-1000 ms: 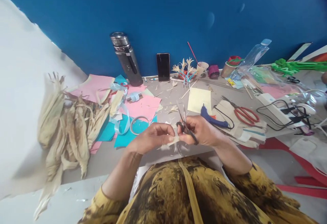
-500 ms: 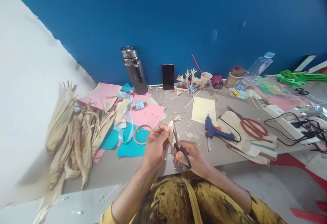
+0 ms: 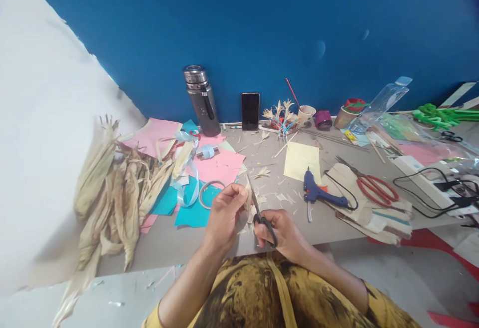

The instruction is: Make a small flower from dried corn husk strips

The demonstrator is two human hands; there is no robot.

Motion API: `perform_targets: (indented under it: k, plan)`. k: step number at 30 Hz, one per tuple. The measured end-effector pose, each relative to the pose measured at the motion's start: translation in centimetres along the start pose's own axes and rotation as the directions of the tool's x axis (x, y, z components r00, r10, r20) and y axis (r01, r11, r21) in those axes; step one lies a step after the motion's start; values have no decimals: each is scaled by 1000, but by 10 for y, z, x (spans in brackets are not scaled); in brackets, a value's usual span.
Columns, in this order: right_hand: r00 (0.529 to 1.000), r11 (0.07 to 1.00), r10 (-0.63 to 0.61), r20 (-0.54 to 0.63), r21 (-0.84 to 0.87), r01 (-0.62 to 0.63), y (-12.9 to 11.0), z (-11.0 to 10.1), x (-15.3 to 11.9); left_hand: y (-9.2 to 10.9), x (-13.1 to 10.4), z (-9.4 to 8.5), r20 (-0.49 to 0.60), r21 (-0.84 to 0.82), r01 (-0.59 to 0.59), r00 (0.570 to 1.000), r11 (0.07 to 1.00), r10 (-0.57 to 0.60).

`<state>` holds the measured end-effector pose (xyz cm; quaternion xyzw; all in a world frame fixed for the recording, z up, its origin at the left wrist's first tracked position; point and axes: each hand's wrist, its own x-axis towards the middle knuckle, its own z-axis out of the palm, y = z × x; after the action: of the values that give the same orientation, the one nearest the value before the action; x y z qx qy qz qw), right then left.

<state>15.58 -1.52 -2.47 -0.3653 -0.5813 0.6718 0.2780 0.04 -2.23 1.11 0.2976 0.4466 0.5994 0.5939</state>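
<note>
Near the table's front edge, my left hand (image 3: 227,214) pinches a small piece of pale corn husk (image 3: 249,199) between thumb and fingertips. My right hand (image 3: 279,228) is closed round the dark handles of a pair of scissors (image 3: 265,225). The blades point up and away from me, right beside the husk piece; whether they touch it is hard to tell. Husk scraps (image 3: 282,197) lie scattered around and beyond both hands, and a cut husk flower shape (image 3: 263,172) rests just past the scissor tips.
Dried husks (image 3: 123,203) are heaped at the left. A tape roll (image 3: 209,194) lies on blue paper. Behind stand a flask (image 3: 204,106), a phone (image 3: 250,112) and husk flowers (image 3: 280,118). Rightward are a glue gun (image 3: 324,193), red-handled scissors (image 3: 376,190) and a power strip (image 3: 424,180).
The view has shifted slightly, so the table items appear a little further right. Both hands keep their holds; the scissors and husk piece have changed angle slightly.
</note>
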Motion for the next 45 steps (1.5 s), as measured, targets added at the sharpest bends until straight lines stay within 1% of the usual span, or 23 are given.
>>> perform_targets:
  k: [4,10,18,21,23,24,26,28,31,32,33,34,35,36,37,38,39,40,41,42,43,44,45]
  plan:
    - [998,999,49,42,8,-50,-3,-2,-2,6,-2,-8,19,46,6,1000,999,-7]
    - [987,993,113,113,8,-114,-9,-4,-5,13,-4,-20,4,106,44,999,993,-45]
    - [984,990,142,110,-11,-142,0,-6,-7,20,-1,-27,83,214,17,996,977,-36]
    - [985,995,100,141,-23,-98,-5,-9,-8,25,0,-34,91,273,41,994,961,-68]
    - [993,1000,24,113,1,-24,-12,-11,-5,28,0,-38,123,294,48,988,955,-88]
    - [997,1000,-10,73,16,8,-16,-12,-3,30,0,-38,153,299,49,983,953,-99]
    - [998,999,-37,-41,38,39,-26,-14,2,31,0,-36,224,315,67,964,947,-142]
    - [993,997,-39,-116,54,46,-34,-14,8,31,0,-31,282,341,99,938,935,-202]
    - [994,998,-35,-107,57,41,-42,-12,12,30,2,-23,334,378,127,905,917,-263]
    - [994,997,-36,-102,59,42,-42,-11,13,30,2,-22,342,391,126,900,912,-271]
    - [992,996,-43,-115,67,51,-42,-11,13,30,2,-21,337,400,111,905,910,-258]
    - [987,994,-58,-150,82,71,-40,-10,14,31,1,-21,301,407,74,930,910,-210]
    - [975,990,-80,-208,99,102,-37,-11,14,31,0,-20,222,413,13,968,911,-114]
    - [953,983,-105,-284,115,142,-35,-11,15,30,-3,-20,102,422,-63,995,904,22]
    - [922,975,-130,-365,124,187,-32,-12,16,29,-7,-19,-31,435,-143,984,889,174]
    - [884,966,-153,-442,122,228,-29,-13,17,27,-11,-17,-174,454,-201,935,868,308]
    - [844,959,-173,-508,110,263,-27,-14,18,24,-16,-15,-239,455,-209,908,866,345]
    - [808,955,-191,-557,87,285,-27,-13,19,19,-19,-12,-218,429,-190,927,883,305]
    - [781,954,-208,-589,55,295,-27,-13,20,13,-21,-8,-163,379,-141,963,915,216]
    - [761,954,-226,-609,18,298,-28,-11,21,7,-21,-4,-112,304,-57,989,951,95]
    - [747,955,-245,-618,-21,296,-29,-9,21,0,-20,1,-80,194,33,997,980,-18]
    - [739,955,-262,-621,-59,289,-30,-6,21,-6,-18,5,-57,56,105,993,993,-101]
    - [735,955,-275,-620,-89,281,-31,-3,21,-12,-15,9,-40,-83,138,989,987,-142]
